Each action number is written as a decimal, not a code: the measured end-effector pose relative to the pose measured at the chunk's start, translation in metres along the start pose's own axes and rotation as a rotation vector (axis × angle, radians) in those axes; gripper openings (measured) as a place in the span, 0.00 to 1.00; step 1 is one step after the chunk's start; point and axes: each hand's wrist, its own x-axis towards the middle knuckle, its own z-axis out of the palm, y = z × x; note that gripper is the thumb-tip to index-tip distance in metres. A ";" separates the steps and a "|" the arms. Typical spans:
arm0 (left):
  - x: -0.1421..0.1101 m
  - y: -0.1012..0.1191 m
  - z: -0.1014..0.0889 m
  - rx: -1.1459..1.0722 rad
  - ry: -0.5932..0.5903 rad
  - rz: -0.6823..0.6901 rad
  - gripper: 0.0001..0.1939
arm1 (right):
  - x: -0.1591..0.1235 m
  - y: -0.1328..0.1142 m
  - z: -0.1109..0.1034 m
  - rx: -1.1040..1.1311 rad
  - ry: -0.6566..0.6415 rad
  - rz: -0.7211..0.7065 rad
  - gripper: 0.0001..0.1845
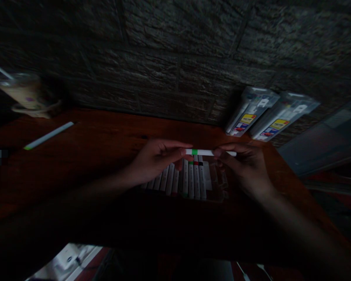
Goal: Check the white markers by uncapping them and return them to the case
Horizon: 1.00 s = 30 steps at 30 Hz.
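Note:
A white marker with a green band (203,152) lies level between my two hands, above the table. My left hand (160,158) pinches its left end between thumb and fingers. Around the right part of the marker, my right hand (245,162) is closed, and the white tip pokes out past the fingers. Just below, a row of white markers (191,181) lies side by side in a clear plastic case (219,187). Some have green, red or black bands. My left hand hides the upper ends of several of them.
Another marker with a green end (49,136) lies on the wooden table (105,136) at left. A plastic cup with a straw (25,91) stands behind it. Two upright clear cases (245,113) with yellow labels stand at the back right, near the brick wall (152,62).

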 end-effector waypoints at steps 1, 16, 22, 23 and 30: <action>-0.001 0.000 0.001 0.007 -0.004 -0.003 0.14 | -0.001 -0.001 0.001 -0.030 -0.016 -0.023 0.06; -0.005 -0.007 0.006 0.031 -0.063 -0.014 0.12 | -0.007 -0.006 0.005 -0.251 -0.152 -0.248 0.07; -0.012 -0.012 0.009 0.211 -0.053 0.003 0.13 | -0.011 -0.001 0.006 -0.369 -0.246 -0.396 0.05; -0.013 -0.012 0.010 0.243 -0.049 0.012 0.13 | -0.012 0.000 0.006 -0.383 -0.267 -0.409 0.05; -0.015 -0.010 0.015 0.366 -0.052 0.117 0.11 | -0.015 0.002 0.006 -0.397 -0.266 -0.457 0.07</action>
